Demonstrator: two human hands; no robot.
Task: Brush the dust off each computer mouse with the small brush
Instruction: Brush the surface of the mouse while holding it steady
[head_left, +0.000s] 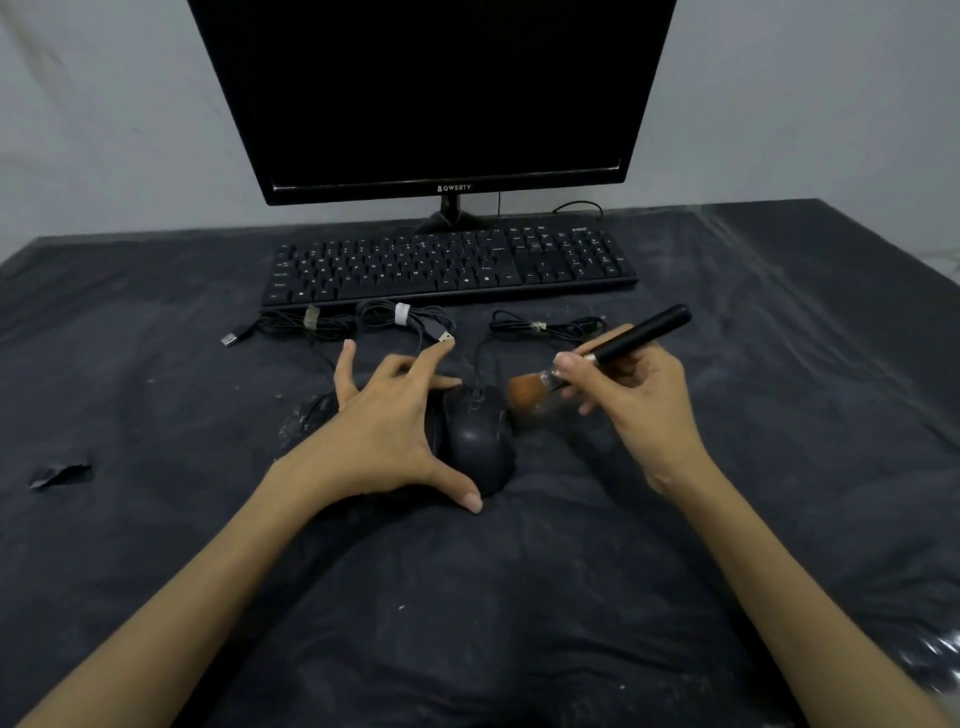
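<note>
Head view. A black computer mouse (475, 441) lies on the dark, plastic-covered worktop (779, 415), near the middle of the scene and on the near side of the keyboard (447, 265). Its long axis runs near to far, with the wheel end and cord pointing away towards the keyboard.

The left hand (384, 426) steadies the mouse from its left side. The thumb reaches round the near end and the index finger lies along the far left edge. The other fingers are spread and raised, so this grip is a loose bracing hold, not a full clasp.

The right hand (628, 395) pinches the small brush (597, 353) low on its black handle. The handle slants up and away to the far right. The orange bristles are blurred and point down and left, sitting just beside the far right shoulder of the mouse. Whether they touch it cannot be told.

Governing relation: the mouse lies to the left of, and slightly nearer than, the bristle tip. A stroke would therefore travel leftward and towards the near edge, along the shell's long axis.

A second dark mouse (317, 410) appears partly hidden behind the left hand, to its left. Bundled cables (363, 322) with USB plugs lie between the hands and the keyboard. A monitor (436, 93) stands at the far edge.

Judgement: brushing of the centre mouse is in hand.
</note>
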